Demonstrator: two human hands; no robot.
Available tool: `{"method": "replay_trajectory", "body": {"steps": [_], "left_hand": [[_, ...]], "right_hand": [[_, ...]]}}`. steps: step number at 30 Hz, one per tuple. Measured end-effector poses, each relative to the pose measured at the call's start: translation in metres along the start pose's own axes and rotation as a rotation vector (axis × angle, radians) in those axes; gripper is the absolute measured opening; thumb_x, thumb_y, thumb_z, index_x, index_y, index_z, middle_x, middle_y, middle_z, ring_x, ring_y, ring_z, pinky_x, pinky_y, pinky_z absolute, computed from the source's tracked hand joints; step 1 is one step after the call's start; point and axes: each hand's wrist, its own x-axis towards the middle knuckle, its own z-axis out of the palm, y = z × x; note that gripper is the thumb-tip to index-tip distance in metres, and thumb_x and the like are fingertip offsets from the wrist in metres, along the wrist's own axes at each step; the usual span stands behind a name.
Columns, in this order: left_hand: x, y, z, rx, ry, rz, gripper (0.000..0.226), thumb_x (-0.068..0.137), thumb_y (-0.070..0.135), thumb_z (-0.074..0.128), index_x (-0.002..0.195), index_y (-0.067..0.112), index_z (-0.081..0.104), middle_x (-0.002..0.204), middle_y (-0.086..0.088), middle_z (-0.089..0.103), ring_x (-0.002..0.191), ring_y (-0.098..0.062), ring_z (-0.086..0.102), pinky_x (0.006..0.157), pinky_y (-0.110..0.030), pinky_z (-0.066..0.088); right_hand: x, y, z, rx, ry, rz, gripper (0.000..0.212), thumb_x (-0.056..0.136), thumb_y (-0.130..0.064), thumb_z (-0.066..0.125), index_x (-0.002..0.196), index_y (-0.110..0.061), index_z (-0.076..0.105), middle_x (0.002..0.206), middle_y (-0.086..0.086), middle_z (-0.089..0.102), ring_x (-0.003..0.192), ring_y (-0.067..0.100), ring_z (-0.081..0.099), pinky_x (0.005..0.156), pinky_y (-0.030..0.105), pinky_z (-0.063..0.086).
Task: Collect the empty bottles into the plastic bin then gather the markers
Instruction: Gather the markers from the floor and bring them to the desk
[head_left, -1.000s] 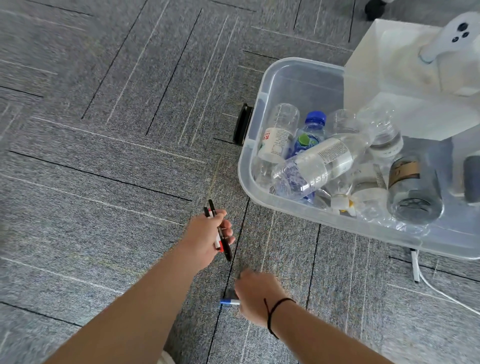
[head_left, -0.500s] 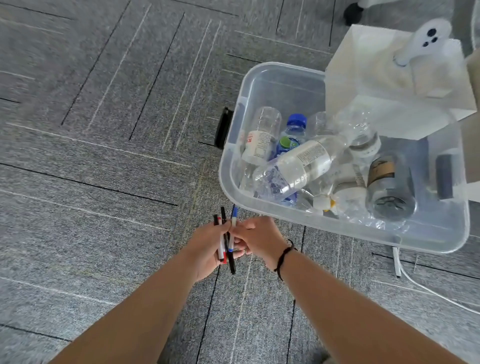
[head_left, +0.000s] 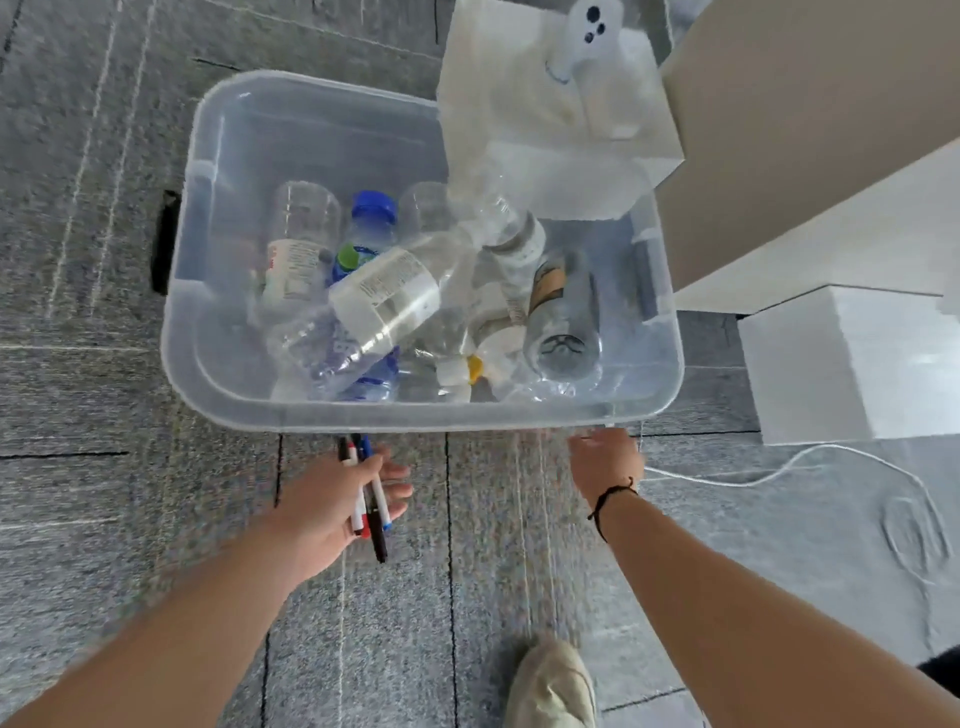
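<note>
On grey carpet (head_left: 104, 364), left hand (head_left: 332, 504) clamps markers (head_left: 371, 499); blurred right hand's (head_left: 605, 460) grip unclear.

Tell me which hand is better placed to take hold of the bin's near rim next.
The right hand: it looks free and sits just below the plastic bin rim at its near right corner. The left hand is full of markers.

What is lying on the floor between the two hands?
Nothing: in the head view only bare grey carpet separates the left hand from the right hand.

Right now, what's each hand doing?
Left hand: closed on the markers.
Right hand: empty, reaching at the bin rim; open or shut cannot be told.
</note>
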Motion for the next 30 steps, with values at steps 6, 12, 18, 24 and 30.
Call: {"method": "replay_trajectory", "body": {"steps": [6,12,18,24,30], "left_hand": [[0.017,-0.011,0.012,0.003,-0.024,-0.001,0.016,0.102,0.005,0.049,0.107,0.003,0.064,0.096,-0.02,0.077,0.083,-0.031,0.075,0.077,-0.047,0.057],[0.01,-0.007,0.021,0.022,-0.019,-0.013,0.018,0.102,0.007,0.049,0.11,0.001,0.064,0.099,-0.02,0.077,0.09,-0.034,0.075,0.083,-0.049,0.057],[-0.009,-0.004,0.024,-0.006,-0.013,-0.048,0.024,0.102,0.007,0.047,0.116,-0.001,0.064,0.113,-0.028,0.072,0.098,-0.039,0.071,0.102,-0.058,0.049],[-0.031,-0.011,0.024,0.021,0.012,-0.087,0.025,0.102,0.007,0.047,0.117,-0.002,0.064,0.11,-0.025,0.075,0.096,-0.038,0.07,0.098,-0.056,0.049],[-0.108,0.008,0.016,-0.016,0.058,-0.121,0.027,0.102,0.01,0.052,0.12,-0.007,0.062,0.116,-0.029,0.07,0.101,-0.042,0.07,0.086,-0.052,0.058]], "right_hand": [[0.051,0.023,-0.008,0.065,0.092,0.066,0.027,0.09,-0.028,0.069,0.11,-0.01,0.066,0.112,0.013,0.068,0.097,0.031,0.067,0.088,0.046,0.058],[0.049,0.026,0.003,-0.039,0.113,-0.021,0.02,0.093,-0.021,0.063,0.104,-0.004,0.066,0.112,0.016,0.064,0.089,0.029,0.062,0.083,0.044,0.059],[0.002,0.016,0.019,-0.17,-0.115,-0.118,0.036,0.091,-0.039,0.067,0.072,-0.01,0.059,0.067,0.003,0.064,0.058,0.017,0.062,0.054,0.033,0.058],[-0.075,-0.026,0.036,0.207,-0.653,0.002,0.009,0.083,-0.01,0.076,0.077,-0.01,0.069,0.076,0.004,0.069,0.067,0.014,0.068,0.074,0.035,0.065],[-0.176,-0.08,-0.011,0.454,-0.978,0.016,0.01,0.082,-0.004,0.077,0.089,-0.003,0.07,0.092,0.014,0.072,0.082,0.022,0.073,0.079,0.038,0.064]]}}
